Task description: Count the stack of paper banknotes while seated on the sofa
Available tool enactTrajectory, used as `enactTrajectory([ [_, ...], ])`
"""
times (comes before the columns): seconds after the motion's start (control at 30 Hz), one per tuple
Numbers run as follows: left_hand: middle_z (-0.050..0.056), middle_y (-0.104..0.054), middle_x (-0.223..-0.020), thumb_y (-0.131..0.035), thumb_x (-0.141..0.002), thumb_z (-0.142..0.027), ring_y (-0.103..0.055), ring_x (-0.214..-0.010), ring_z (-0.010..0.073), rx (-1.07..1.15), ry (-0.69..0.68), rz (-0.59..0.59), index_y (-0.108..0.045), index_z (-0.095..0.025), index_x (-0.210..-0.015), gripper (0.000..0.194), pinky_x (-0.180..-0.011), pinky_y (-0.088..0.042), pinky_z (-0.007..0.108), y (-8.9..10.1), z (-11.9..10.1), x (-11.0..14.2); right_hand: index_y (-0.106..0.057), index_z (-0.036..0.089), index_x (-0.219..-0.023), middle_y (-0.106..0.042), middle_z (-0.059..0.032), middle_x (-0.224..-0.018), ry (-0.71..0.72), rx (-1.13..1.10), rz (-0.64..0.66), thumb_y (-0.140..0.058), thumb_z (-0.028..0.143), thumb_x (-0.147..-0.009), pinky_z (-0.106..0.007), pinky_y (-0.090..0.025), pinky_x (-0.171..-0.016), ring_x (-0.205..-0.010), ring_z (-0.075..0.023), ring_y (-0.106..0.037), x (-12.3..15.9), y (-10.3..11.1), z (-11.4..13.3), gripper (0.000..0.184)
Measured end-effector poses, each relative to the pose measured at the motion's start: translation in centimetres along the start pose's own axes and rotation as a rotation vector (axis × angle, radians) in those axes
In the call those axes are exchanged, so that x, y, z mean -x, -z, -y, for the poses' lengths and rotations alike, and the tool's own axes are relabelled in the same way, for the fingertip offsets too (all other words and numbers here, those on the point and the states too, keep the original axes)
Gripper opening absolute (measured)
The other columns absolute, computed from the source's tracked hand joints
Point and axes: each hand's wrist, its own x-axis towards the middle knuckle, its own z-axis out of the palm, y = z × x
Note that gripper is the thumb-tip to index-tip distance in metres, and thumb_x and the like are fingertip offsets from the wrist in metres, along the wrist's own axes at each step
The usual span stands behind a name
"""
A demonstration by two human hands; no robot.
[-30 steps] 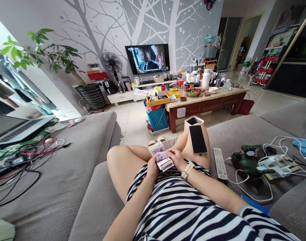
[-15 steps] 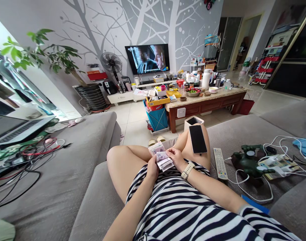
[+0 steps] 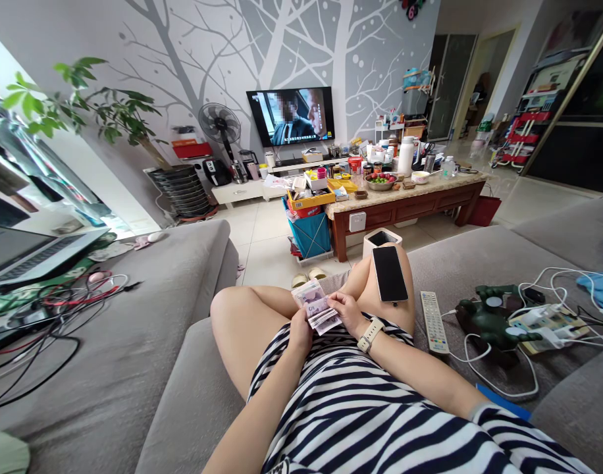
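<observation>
I sit cross-legged on a grey sofa [image 3: 133, 368] in a striped dress. Both hands meet in my lap around a stack of banknotes [image 3: 315, 307]. My left hand [image 3: 300, 331] grips the stack from below, fingers curled round it. My right hand [image 3: 345, 311], with a pale watch on its wrist, pinches the notes at their right edge. A black phone [image 3: 389, 273] lies face up on my right knee, just beyond the right hand.
A white remote [image 3: 433, 320], a green figurine [image 3: 489, 319] and white charging cables [image 3: 553, 309] lie on the sofa to my right. A laptop [image 3: 29, 253] and tangled wires sit at left. Ahead stand a cluttered wooden coffee table [image 3: 405, 197], a television [image 3: 290, 115] and a fan [image 3: 219, 124].
The top notes have shifted slightly up and left in the stack as my fingers work them. Hands and legs stay in place. The picture on the television has changed.
</observation>
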Motion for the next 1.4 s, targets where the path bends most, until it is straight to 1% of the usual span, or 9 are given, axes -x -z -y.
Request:
enactTrajectory([
  [0.2,0.011,-0.074,-0.082,-0.063,-0.071,-0.033,-0.068,-0.088,0.0282,0.055,0.021,-0.001,-0.068,-0.010,-0.087,0.029,-0.085,-0.050,0.042,0.4,0.7,-0.4,-0.056,0.019,-0.064,-0.052,0.0035,-0.055,-0.005,-0.007,0.021,-0.066,0.042,-0.070,-0.025,-0.037,-0.053,-0.051,-0.0122,-0.046,-0.1,0.0,-0.2,0.026],
  [0.37,0.013,-0.074,-0.088,-0.062,-0.071,-0.032,-0.068,-0.089,0.0282,0.074,0.010,0.004,-0.067,-0.009,-0.090,0.030,-0.087,-0.050,0.042,0.5,0.9,-0.6,-0.056,0.018,-0.064,-0.056,0.0011,-0.053,-0.005,0.001,0.037,-0.064,0.047,-0.072,-0.026,-0.036,-0.052,-0.050,-0.0129,-0.047,-0.3,0.0,-0.5,0.030],
  [0.47,0.012,-0.074,-0.088,-0.064,-0.070,-0.031,-0.068,-0.089,0.0282,0.070,0.005,0.000,-0.067,-0.009,-0.090,0.030,-0.087,-0.050,0.042,0.6,1.0,-0.7,-0.055,0.019,-0.062,-0.056,0.0022,-0.053,-0.002,0.020,0.024,-0.070,0.044,-0.067,-0.025,-0.036,-0.052,-0.049,-0.0119,-0.046,-0.4,0.1,-0.8,0.030],
  [0.6,0.009,-0.074,-0.080,-0.068,-0.065,-0.029,-0.068,-0.088,0.0289,0.051,-0.001,-0.019,-0.067,-0.011,-0.086,0.028,-0.086,-0.049,0.042,0.7,0.8,-0.5,-0.053,0.019,-0.065,-0.054,0.0047,-0.057,0.013,0.036,-0.007,-0.077,0.040,-0.059,-0.024,-0.038,-0.055,-0.053,-0.0114,-0.047,-0.6,0.3,-1.4,0.032],
  [0.77,0.008,-0.073,-0.076,-0.070,-0.061,-0.026,-0.067,-0.089,0.0310,0.018,0.007,-0.019,-0.068,-0.013,-0.083,0.026,-0.084,-0.049,0.041,0.5,0.4,-0.1,-0.050,0.021,-0.075,-0.053,0.0053,-0.066,0.055,0.063,-0.071,-0.080,0.035,-0.054,-0.024,-0.039,-0.060,-0.060,-0.0121,-0.048,-1.0,0.6,-1.8,0.039],
  [0.87,0.008,-0.073,-0.075,-0.072,-0.060,-0.026,-0.067,-0.088,0.0310,0.006,0.014,-0.010,-0.068,-0.013,-0.082,0.026,-0.083,-0.049,0.041,0.4,0.3,0.1,-0.050,0.020,-0.076,-0.052,0.0051,-0.067,0.066,0.083,-0.085,-0.078,0.035,-0.056,-0.024,-0.038,-0.059,-0.060,-0.0116,-0.047,-1.0,0.7,-1.8,0.038],
  [1.07,0.007,-0.073,-0.071,-0.075,-0.056,-0.027,-0.068,-0.080,0.0286,-0.001,0.015,0.002,-0.067,-0.012,-0.081,0.030,-0.080,-0.049,0.040,0.6,0.3,0.0,-0.051,0.018,-0.065,-0.048,0.0050,-0.059,0.070,0.112,-0.056,-0.071,0.042,-0.066,-0.024,-0.035,-0.055,-0.056,-0.0113,-0.043,-0.8,0.8,-1.7,0.031],
  [1.23,0.008,-0.073,-0.075,-0.071,-0.062,-0.033,-0.068,-0.081,0.0271,0.015,-0.003,-0.016,-0.068,-0.011,-0.079,0.028,-0.081,-0.050,0.039,0.8,0.7,-0.4,-0.054,0.018,-0.065,-0.050,0.0041,-0.060,0.083,0.108,-0.055,-0.070,0.042,-0.066,-0.025,-0.037,-0.058,-0.058,-0.0123,-0.045,-0.7,0.6,-1.5,0.029],
  [1.4,0.010,-0.074,-0.081,-0.065,-0.068,-0.035,-0.068,-0.087,0.0273,0.060,-0.010,-0.004,-0.069,-0.011,-0.086,0.030,-0.084,-0.050,0.041,0.6,1.0,-0.8,-0.053,0.018,-0.064,-0.049,0.0047,-0.058,0.073,0.085,-0.049,-0.072,0.040,-0.064,-0.024,-0.036,-0.055,-0.055,-0.0117,-0.044,-0.7,0.6,-1.7,0.029],
])
